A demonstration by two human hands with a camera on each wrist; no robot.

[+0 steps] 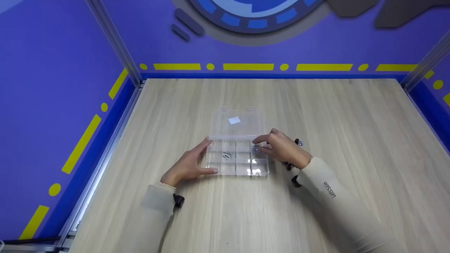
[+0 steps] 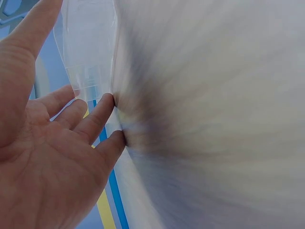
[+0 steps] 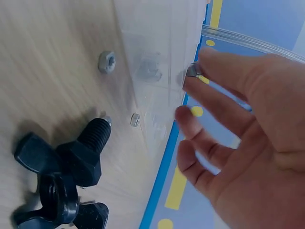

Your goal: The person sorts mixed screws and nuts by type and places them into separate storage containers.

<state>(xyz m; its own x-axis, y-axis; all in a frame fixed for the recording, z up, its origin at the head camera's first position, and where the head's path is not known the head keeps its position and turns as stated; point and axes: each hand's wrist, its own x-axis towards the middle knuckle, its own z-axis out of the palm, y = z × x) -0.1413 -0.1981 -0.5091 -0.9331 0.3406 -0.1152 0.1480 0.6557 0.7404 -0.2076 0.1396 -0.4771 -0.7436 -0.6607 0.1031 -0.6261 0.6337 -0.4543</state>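
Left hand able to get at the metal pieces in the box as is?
Likely yes: the lid is open, nothing covers the metal pieces, and the left hand is beside the box.

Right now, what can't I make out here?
Head view: silver pieces, too small to count surely.
Head view: black parts, partly hidden by the right hand.
Left wrist: left hand, thumb tip cut off by top edge.
Right wrist: pinched metal piece, partly covered by the right hand.
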